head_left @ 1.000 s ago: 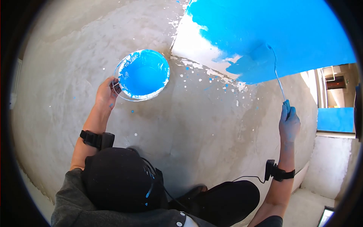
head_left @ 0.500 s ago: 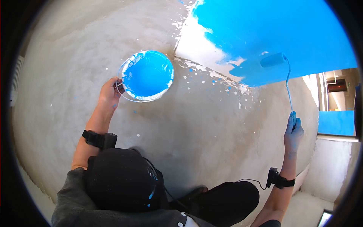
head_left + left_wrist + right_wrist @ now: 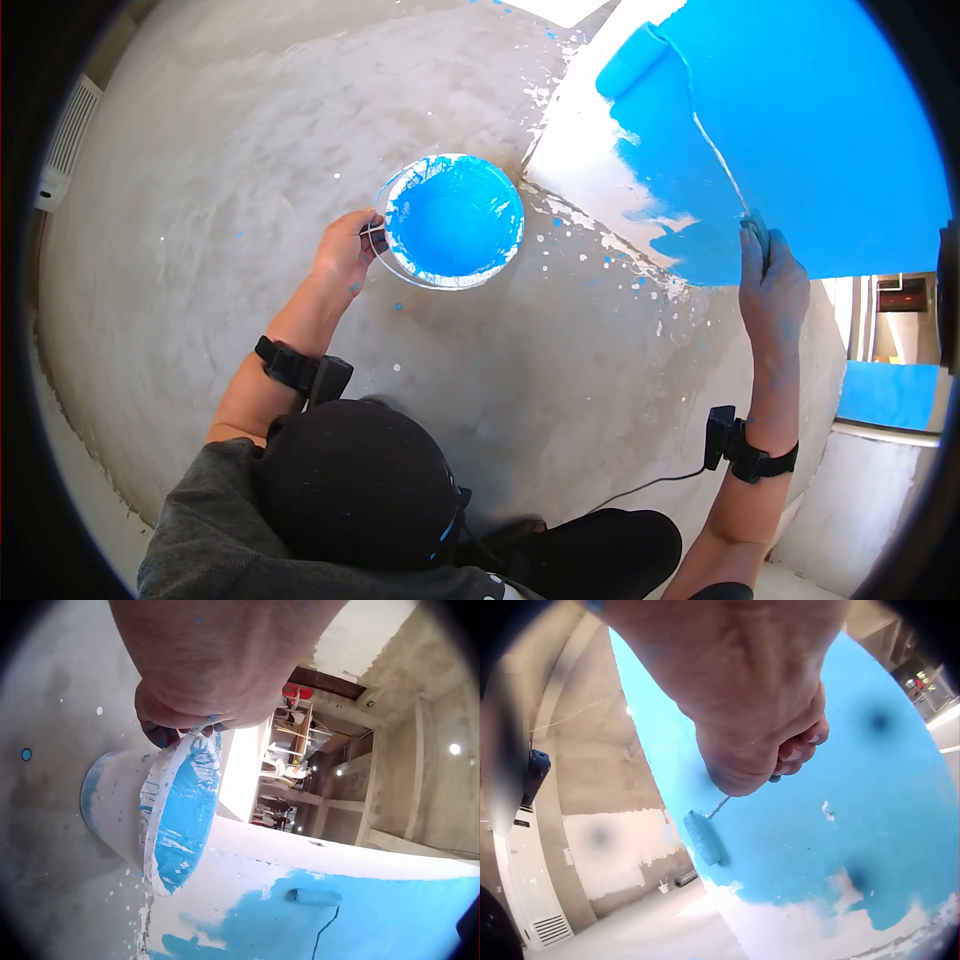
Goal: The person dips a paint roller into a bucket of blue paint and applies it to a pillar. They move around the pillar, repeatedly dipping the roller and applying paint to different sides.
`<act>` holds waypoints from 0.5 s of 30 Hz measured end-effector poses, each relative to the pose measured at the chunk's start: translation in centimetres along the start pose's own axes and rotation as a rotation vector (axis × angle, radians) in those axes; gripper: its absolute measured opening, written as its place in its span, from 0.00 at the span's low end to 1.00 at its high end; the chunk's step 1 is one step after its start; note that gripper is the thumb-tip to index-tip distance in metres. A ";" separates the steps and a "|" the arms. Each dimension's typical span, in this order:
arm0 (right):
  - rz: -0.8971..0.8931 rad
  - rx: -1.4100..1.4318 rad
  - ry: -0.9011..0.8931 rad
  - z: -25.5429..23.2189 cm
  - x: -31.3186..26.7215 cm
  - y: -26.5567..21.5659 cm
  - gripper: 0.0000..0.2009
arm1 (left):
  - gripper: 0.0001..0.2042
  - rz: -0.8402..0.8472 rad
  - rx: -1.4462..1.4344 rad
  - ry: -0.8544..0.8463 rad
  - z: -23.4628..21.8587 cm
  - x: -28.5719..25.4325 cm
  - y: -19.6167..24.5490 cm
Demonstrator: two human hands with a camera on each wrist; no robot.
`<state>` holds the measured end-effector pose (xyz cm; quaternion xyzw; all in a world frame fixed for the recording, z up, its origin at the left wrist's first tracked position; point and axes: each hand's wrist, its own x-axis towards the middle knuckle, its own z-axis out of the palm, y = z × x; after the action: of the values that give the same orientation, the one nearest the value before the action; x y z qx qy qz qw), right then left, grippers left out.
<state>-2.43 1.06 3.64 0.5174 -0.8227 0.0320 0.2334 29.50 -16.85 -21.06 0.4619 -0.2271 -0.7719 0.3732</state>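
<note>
A paint bucket (image 3: 455, 220) with blue paint inside and white drips round its rim is held at its left side by my left hand (image 3: 346, 250). In the left wrist view the bucket (image 3: 120, 799) lies tipped sideways, the fingers curled over the rim by the wire handle. My right hand (image 3: 776, 285), smeared with blue, grips the handle of a paint roller (image 3: 632, 62). Its blue sleeve rests at the border of blue paint and white on the wall (image 3: 800, 150). In the right wrist view the roller (image 3: 703, 838) sits near the wall's edge, the handle mostly hidden by the hand.
A bare white strip (image 3: 585, 165) runs along the painted wall's lower left edge. The grey concrete floor (image 3: 260, 130) carries white and blue splatters. A tall white appliance with a vent (image 3: 536, 877) stands beyond. The person's black cap (image 3: 355, 480) fills the lower part.
The roller has moved down the wall slightly, then up and left to the white border. The head view has shifted, so the bucket appears farther right; my left hand keeps its hold.
</note>
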 end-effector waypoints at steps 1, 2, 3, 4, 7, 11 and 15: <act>-0.019 0.019 0.010 0.2 0.2 -0.8 0.15 | 0.08 0.002 -0.007 0.005 0.1 -0.1 0.2; -0.042 0.037 0.018 0.2 0.6 -1.3 0.15 | 0.06 0.003 -0.019 0.015 0.2 -0.3 0.3; -0.052 0.036 0.018 0.1 0.7 -1.2 0.15 | 0.06 0.004 -0.027 0.019 0.2 -0.2 0.3; -0.054 0.022 0.023 -0.1 0.2 -0.5 0.15 | 0.06 -0.002 -0.038 0.007 0.0 -0.1 0.2; 0.017 0.026 -0.023 -1.2 -1.1 1.3 0.15 | 0.07 -0.009 -0.051 -0.015 -0.5 0.2 -0.1; 0.030 0.013 -0.036 -0.1 -1.2 1.2 0.15 | 0.07 -0.010 -0.029 -0.044 0.0 0.2 0.0; -0.010 0.053 -0.023 2.0 -0.1 -1.7 0.15 | 0.07 0.000 -0.025 -0.020 0.0 -0.2 0.4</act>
<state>-1.60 -0.26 1.55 0.5277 -0.8217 0.0465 0.2102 29.68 -16.90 -20.67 0.4492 -0.2211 -0.7794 0.3766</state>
